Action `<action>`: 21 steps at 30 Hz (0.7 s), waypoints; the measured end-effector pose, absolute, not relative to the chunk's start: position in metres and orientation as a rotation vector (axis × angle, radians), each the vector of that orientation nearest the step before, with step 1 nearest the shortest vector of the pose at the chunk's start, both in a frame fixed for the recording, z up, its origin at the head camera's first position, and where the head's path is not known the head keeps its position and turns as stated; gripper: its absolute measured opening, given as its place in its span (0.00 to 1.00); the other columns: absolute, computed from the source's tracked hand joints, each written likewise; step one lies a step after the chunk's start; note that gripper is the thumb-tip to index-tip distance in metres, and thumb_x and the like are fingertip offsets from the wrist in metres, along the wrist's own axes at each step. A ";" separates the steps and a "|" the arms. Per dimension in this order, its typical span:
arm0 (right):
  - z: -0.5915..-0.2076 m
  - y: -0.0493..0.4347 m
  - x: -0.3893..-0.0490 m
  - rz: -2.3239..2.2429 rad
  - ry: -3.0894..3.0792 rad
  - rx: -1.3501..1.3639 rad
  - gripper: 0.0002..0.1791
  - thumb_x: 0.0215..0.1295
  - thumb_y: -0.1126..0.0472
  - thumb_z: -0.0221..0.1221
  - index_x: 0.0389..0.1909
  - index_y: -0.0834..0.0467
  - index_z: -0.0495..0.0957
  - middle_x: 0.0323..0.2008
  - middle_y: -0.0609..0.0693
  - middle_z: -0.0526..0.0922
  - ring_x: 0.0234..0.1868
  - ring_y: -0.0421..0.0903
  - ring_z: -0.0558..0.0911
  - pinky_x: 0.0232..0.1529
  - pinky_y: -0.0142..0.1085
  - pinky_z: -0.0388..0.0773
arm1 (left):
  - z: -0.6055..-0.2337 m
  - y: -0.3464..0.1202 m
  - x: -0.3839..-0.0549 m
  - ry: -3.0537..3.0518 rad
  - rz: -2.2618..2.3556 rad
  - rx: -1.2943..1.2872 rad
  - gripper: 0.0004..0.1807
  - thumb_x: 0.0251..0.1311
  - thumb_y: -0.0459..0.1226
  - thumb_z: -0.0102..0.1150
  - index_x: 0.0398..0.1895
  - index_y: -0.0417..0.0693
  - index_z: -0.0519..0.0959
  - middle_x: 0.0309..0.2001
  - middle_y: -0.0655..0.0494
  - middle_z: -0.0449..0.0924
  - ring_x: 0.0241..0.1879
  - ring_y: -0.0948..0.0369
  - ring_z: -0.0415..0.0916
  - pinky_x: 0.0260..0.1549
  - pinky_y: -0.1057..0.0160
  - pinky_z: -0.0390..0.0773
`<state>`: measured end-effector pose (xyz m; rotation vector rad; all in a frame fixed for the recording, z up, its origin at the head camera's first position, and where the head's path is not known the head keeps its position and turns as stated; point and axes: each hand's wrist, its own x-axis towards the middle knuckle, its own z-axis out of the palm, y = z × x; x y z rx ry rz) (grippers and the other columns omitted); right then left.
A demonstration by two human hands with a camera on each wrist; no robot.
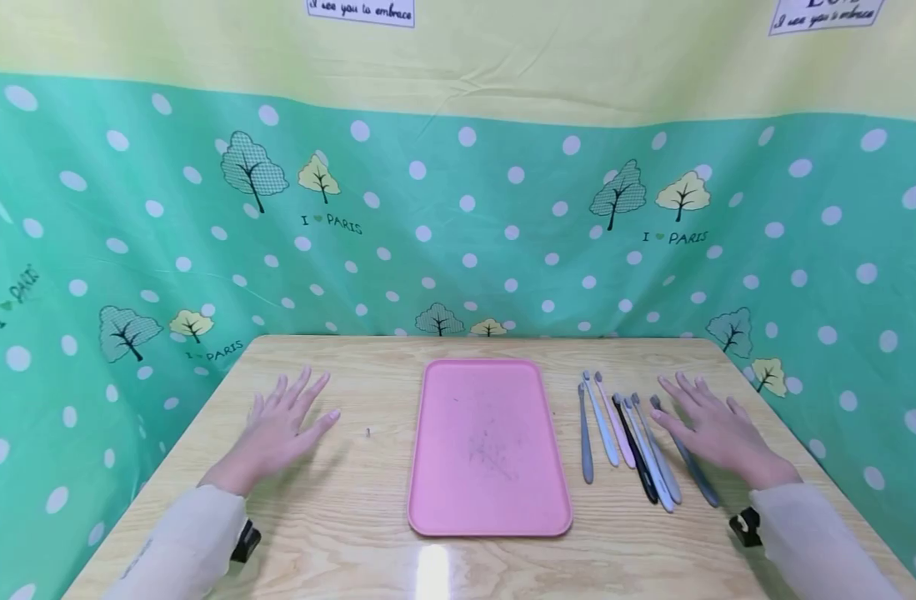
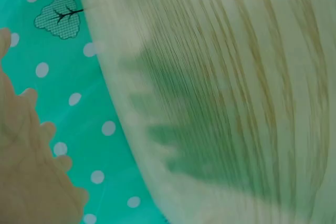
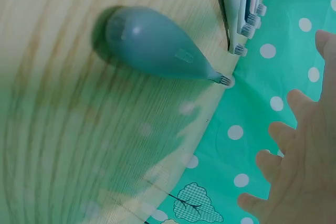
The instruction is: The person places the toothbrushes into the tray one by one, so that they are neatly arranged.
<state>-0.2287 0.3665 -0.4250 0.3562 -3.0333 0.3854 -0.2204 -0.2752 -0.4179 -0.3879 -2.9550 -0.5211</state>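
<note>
My left hand (image 1: 277, 429) hovers over the left side of the table, fingers spread and holding nothing. On the right, my right hand (image 1: 716, 429) has its fingers spread too, just above a dark grey toothbrush (image 1: 693, 467); its thumb and fingertips overlap the upper part of that brush in the head view. Left of it lie several more toothbrushes, among them a black one (image 1: 635, 450), a pink one (image 1: 615, 422), a light blue one (image 1: 602, 421) and a grey one (image 1: 585, 437). In the right wrist view the nearest toothbrush (image 3: 157, 43) looks large, its bristles pointing toward the table's edge.
A pink rectangular tray (image 1: 488, 450) with dark scuffs lies mid-table, between the hands. One tiny dark speck (image 1: 367, 432) is on the wooden table (image 1: 352, 517) left of it. Green dotted cloth (image 1: 488, 250) hangs around the back and sides.
</note>
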 end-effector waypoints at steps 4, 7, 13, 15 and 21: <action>-0.424 0.365 -0.228 0.429 -3.041 0.360 0.42 0.75 0.35 0.44 0.81 0.52 0.46 0.76 0.69 0.47 0.73 0.75 0.46 0.62 0.81 0.37 | -0.421 -0.273 -0.221 -2.973 -0.698 -0.398 0.42 0.73 0.60 0.42 0.81 0.51 0.47 0.78 0.34 0.41 0.72 0.27 0.32 0.63 0.20 0.33; -0.424 0.363 -0.228 0.495 -3.050 0.365 0.41 0.76 0.37 0.44 0.80 0.55 0.48 0.76 0.70 0.47 0.72 0.76 0.46 0.60 0.82 0.39 | -0.424 -0.271 -0.222 -2.970 -0.850 -0.415 0.43 0.72 0.59 0.45 0.81 0.50 0.47 0.78 0.34 0.40 0.73 0.28 0.33 0.63 0.19 0.36; -0.423 0.358 -0.230 0.591 -3.045 0.390 0.39 0.77 0.40 0.44 0.78 0.59 0.53 0.76 0.70 0.47 0.73 0.75 0.46 0.59 0.82 0.40 | -0.425 -0.262 -0.223 -2.918 -1.222 -0.458 0.43 0.73 0.55 0.50 0.81 0.49 0.45 0.78 0.36 0.43 0.74 0.33 0.44 0.65 0.24 0.52; -0.423 0.356 -0.230 0.607 -3.045 0.401 0.38 0.78 0.40 0.44 0.77 0.61 0.55 0.76 0.70 0.47 0.73 0.75 0.47 0.59 0.83 0.40 | -0.426 -0.258 -0.222 -2.886 -1.330 -0.469 0.42 0.73 0.52 0.51 0.81 0.48 0.46 0.77 0.34 0.46 0.72 0.33 0.50 0.65 0.27 0.58; -0.422 0.351 -0.229 0.650 -3.040 0.433 0.38 0.77 0.41 0.46 0.75 0.63 0.59 0.75 0.71 0.50 0.72 0.75 0.50 0.59 0.82 0.45 | -0.428 -0.247 -0.222 -2.835 -1.505 -0.496 0.34 0.74 0.44 0.53 0.78 0.45 0.55 0.67 0.34 0.66 0.59 0.40 0.74 0.58 0.39 0.76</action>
